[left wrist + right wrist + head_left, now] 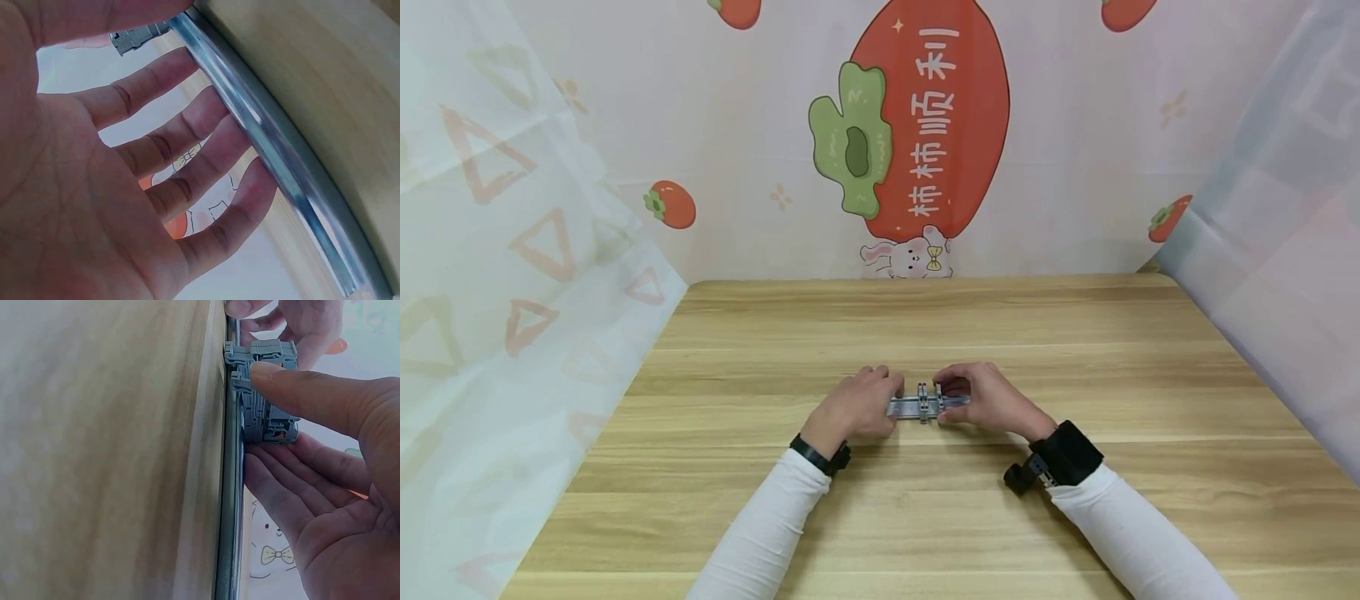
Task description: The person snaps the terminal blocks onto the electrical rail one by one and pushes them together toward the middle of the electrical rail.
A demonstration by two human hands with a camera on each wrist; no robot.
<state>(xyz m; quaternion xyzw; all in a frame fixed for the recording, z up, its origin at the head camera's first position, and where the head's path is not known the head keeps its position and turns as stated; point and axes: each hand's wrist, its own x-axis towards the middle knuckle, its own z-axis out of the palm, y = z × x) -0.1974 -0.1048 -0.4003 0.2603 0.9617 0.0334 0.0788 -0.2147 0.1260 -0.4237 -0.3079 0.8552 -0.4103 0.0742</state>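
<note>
A silvery metal DIN rail (907, 408) lies crosswise on the wooden table, with grey terminal blocks (923, 405) standing on it near the middle. My left hand (854, 405) grips the rail left of the blocks. In the left wrist view its fingertips (215, 103) rest along one edge of the rail (275, 150), the thumb crossing above. My right hand (991, 402) pinches a grey terminal block (256, 415) between thumb and fingers, on the rail just right of the others. Another block (278, 350) sits close beside it in the right wrist view.
The wood-grain table (880, 525) extends around both hands. A printed cloth (760, 108) with persimmon drawings hangs behind it, and pale patterned sheets (497, 250) flank the sides. Black bands (1071, 454) with small devices sit on both wrists.
</note>
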